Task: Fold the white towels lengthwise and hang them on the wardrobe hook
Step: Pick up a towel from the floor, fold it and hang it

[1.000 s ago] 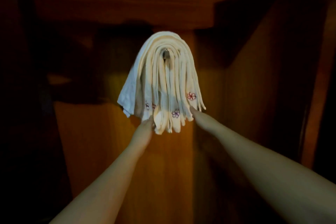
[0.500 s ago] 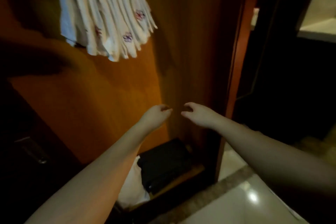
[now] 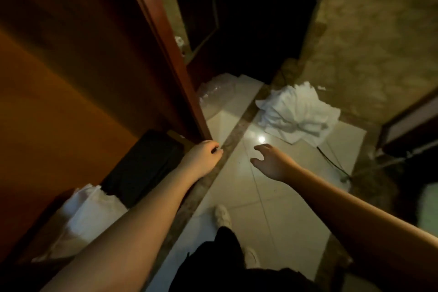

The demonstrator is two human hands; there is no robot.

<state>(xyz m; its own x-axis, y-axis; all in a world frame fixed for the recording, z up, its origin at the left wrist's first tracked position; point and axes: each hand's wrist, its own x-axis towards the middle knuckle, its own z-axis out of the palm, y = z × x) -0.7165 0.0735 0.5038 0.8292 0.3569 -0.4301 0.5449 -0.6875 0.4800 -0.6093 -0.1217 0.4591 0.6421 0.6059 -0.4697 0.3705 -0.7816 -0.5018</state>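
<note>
A heap of white towels lies on the tiled floor ahead and to the right. My right hand hovers above the floor short of the heap, fingers spread and relaxed, holding nothing. My left hand hangs beside the wardrobe's door frame with loosely curled fingers and is empty. The hook and the towels hung on it are out of view.
The wooden wardrobe wall fills the left. On its floor sit a black box and white cloth. Crumpled clear plastic lies by the frame. A dark cable runs right of the heap. My shoes stand below.
My view swung down and right from the hanging towels to the floor. Both hands let go of the hung towels and dropped, and the right hand now reaches toward the floor heap.
</note>
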